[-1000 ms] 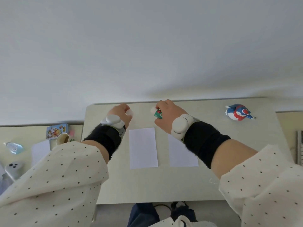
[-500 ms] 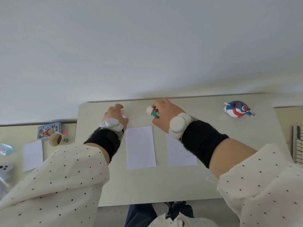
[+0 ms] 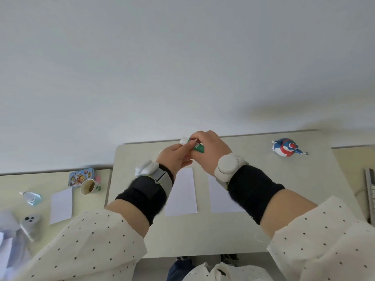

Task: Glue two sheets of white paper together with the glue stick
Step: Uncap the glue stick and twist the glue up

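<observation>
Two white paper sheets lie side by side on the beige table [image 3: 203, 236], the left sheet [image 3: 182, 193] fully visible and the right sheet [image 3: 222, 201] partly under my right forearm. My right hand [image 3: 209, 149] grips a green glue stick [image 3: 197, 147] above the table's far edge, its white end [image 3: 183, 140] pointing left. My left hand [image 3: 175, 157] reaches in from the left and pinches the stick's body with thumb and forefinger. Its other fingers stay loose.
A blue, red and white toy [image 3: 285, 148] sits at the far right. The lower left side table holds a picture tin [image 3: 81, 176], a paper cup [image 3: 87, 187], a white note [image 3: 61, 205] and a small bottle [image 3: 30, 197]. A keyboard edge [image 3: 370, 191] shows at the right.
My left hand rose from the table at the left and moved right to meet the glue stick. My right hand kept its grip and shifted slightly toward the far edge.
</observation>
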